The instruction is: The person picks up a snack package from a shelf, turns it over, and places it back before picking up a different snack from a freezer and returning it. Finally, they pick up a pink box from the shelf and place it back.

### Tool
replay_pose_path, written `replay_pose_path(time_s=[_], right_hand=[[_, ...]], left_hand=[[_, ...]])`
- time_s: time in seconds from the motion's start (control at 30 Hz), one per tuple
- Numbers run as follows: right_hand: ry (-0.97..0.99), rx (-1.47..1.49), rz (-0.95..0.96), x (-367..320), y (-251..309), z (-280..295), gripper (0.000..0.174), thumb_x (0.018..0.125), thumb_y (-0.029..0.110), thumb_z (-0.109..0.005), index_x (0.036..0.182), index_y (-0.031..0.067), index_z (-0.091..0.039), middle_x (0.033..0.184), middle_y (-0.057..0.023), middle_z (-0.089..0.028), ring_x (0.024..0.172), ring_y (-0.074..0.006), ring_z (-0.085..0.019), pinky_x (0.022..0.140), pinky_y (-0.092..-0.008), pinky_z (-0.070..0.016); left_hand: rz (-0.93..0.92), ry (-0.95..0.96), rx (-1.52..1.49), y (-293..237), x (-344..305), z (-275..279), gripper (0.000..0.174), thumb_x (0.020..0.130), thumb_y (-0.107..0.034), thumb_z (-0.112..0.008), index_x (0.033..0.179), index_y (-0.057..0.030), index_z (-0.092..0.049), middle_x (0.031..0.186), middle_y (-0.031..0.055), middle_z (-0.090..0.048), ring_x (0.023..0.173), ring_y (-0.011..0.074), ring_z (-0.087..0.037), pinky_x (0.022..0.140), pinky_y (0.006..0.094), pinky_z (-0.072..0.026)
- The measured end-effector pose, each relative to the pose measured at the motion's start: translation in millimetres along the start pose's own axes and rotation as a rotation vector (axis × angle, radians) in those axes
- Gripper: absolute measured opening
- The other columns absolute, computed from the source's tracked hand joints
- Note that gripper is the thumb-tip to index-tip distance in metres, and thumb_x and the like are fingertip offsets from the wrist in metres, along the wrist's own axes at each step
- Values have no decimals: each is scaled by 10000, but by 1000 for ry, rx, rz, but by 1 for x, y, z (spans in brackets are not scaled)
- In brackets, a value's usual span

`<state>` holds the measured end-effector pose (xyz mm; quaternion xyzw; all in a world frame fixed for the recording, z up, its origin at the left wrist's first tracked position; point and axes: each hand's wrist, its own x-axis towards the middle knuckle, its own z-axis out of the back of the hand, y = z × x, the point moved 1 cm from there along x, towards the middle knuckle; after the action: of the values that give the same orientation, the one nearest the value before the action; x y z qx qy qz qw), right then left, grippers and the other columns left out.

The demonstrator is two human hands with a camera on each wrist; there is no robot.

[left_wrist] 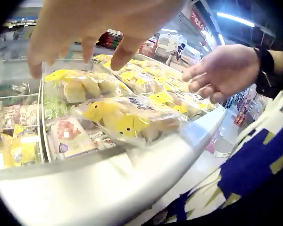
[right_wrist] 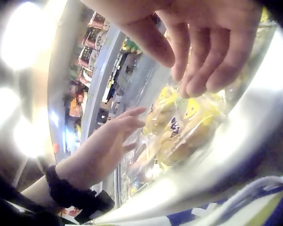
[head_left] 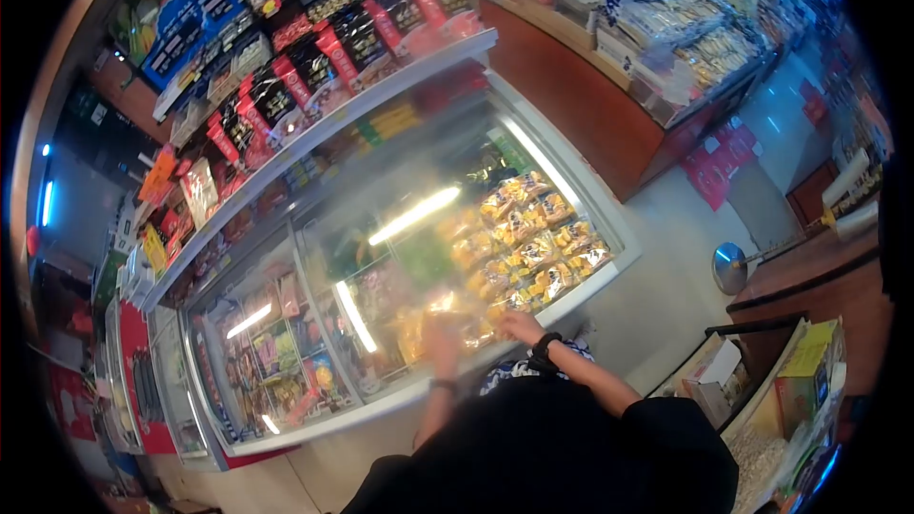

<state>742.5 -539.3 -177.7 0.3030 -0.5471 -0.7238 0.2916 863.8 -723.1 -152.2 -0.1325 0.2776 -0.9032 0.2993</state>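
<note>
My left hand [head_left: 441, 345] hangs over the front part of a chest freezer, its fingers spread and bent downward with nothing in them. Below it, in the left wrist view, lies a clear plastic pack [left_wrist: 127, 120] with yellow printing and rounded pale pieces inside, close to the freezer's front rim [left_wrist: 108, 181]. Another such pack [left_wrist: 85, 84] sits just behind. My right hand [head_left: 522, 326] is to the right, at the same rim. Its fingers [right_wrist: 219, 61] are loosely bent above similar packs [right_wrist: 186, 134], holding nothing.
Rows of the yellow packs [head_left: 533, 238] fill the freezer's right end. Sliding glass [head_left: 381, 257] covers its middle. Bagged goods [head_left: 314, 67] stand on a shelf behind. A wooden display stand [head_left: 581, 105] is beyond, and a box-filled cart [head_left: 709, 366] is at right.
</note>
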Motion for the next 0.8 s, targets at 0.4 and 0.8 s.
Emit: replay_pose_path(time_s=[0.4, 0.8], right_hand=[[-83, 78, -279, -63, -87, 75, 168, 840, 149, -516, 928, 50, -619, 758, -37, -656, 601, -110, -599, 532, -231, -471], [-394, 594, -455, -149, -89, 263, 162, 862, 156, -497, 927, 65, -614, 778, -32, -652, 648, -104, -589, 578, -229, -467]], left_hand=[[-82, -71, 180, -56, 3, -32, 565, 732, -147, -612, 1258, -16, -452, 1367, 225, -361, 1270, 379, -322, 1052, 434, -271], [-229, 233, -316, -268, -12, -162, 242, 823, -103, -528, 1047, -16, -559, 1030, 129, -605, 981, 249, -566, 853, 342, -437]])
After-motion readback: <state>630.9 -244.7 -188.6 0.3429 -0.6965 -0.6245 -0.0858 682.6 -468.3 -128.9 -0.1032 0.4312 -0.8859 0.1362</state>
